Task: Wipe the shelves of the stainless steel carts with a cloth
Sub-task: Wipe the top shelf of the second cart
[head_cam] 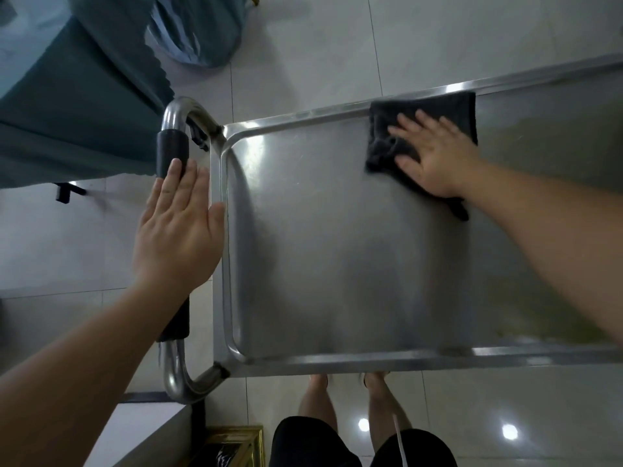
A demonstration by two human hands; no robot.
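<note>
1. Right hand (435,156) presses flat, fingers straight, on the dark cloth (421,129) at the top shelf's (320,247) far rim;
2. Left hand (178,227) rests open over the cart handle (172,150);
3. Wiping looks underway; most of the shelf probably remains.

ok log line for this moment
right hand flat on dark cloth | top shelf, far rim | left hand open over cart handle

Both hands (178,227) (435,156) flat, fingers straight
</note>
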